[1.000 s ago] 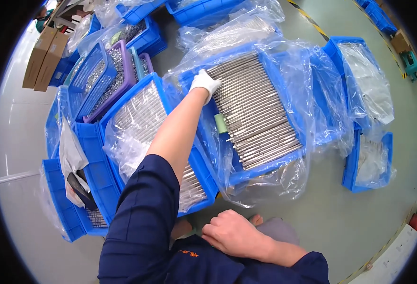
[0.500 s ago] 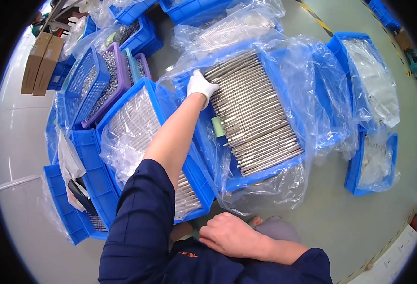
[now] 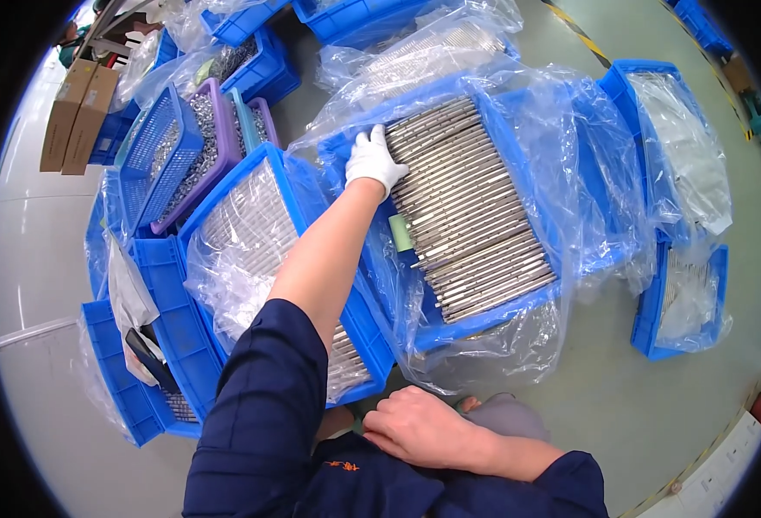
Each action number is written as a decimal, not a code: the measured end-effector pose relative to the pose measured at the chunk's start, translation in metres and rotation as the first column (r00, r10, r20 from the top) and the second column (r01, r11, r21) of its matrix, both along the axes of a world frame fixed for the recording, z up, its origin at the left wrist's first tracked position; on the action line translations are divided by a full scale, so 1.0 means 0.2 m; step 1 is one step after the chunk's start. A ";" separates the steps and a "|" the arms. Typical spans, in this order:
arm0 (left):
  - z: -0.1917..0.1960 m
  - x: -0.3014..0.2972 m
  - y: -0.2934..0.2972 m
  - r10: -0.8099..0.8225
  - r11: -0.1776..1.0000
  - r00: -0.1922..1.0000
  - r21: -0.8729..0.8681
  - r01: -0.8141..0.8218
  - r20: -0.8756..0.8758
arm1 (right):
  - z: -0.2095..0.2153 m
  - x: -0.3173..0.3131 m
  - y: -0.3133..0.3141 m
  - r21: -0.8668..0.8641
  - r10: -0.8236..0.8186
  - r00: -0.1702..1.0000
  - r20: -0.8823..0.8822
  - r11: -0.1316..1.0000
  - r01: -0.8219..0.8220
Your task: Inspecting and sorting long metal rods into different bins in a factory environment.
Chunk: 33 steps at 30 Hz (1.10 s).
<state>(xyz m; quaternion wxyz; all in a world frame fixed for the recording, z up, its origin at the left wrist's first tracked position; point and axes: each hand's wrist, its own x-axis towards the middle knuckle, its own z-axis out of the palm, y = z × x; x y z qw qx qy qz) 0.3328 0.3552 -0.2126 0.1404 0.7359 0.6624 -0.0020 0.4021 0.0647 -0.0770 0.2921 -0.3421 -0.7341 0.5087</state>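
My left hand (image 3: 372, 164), in a white glove, is at the far left corner of a blue crate (image 3: 429, 335) lined with clear plastic. Its fingers are stretched and its thumb is apart, beside the left ends of the rods; whether it touches them I cannot tell. Many thin metal rods (image 3: 475, 207) lie side by side across the crate, marked with small dark spots. A pale green piece (image 3: 399, 233) stands against their left ends. My bare right hand (image 3: 419, 427) rests near my lap with fingers curled, and nothing shows in it.
Left of the rods stands another blue crate (image 3: 274, 157) with plastic-covered rods. Beyond it are a purple basket (image 3: 223, 142) of small metal parts and cardboard boxes (image 3: 87, 116). Plastic-draped crates (image 3: 648, 332) stand on the right. Loose clear film (image 3: 501, 354) hangs over the near edge.
My left hand has shifted slightly right and its fingers have straightened from a more bent pose at the rod ends. My right hand stays where it was.
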 end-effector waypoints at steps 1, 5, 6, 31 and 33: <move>0.00 0.01 -0.01 0.017 1.000 0.996 -0.019 -0.015 0.089 | 0.00 0.00 0.00 -0.026 0.021 1.000 0.002 0.999 -0.021; -0.01 0.00 0.03 -0.049 0.998 0.993 -0.038 0.053 0.111 | 0.00 0.00 0.01 -0.067 0.027 1.000 0.007 0.997 -0.026; -0.02 -0.01 0.04 -0.068 0.995 0.995 -0.072 0.074 0.075 | 0.00 -0.01 0.01 -0.069 0.032 0.999 0.006 0.997 -0.032; 0.04 0.06 0.03 -0.074 0.987 0.996 -0.144 0.068 -0.040 | 0.00 -0.04 0.02 -0.078 0.033 0.999 0.037 0.997 -0.030; 0.03 0.06 0.03 -0.083 0.985 0.996 -0.157 0.078 -0.025 | 0.00 -0.05 0.03 -0.080 0.034 0.999 0.040 0.996 -0.030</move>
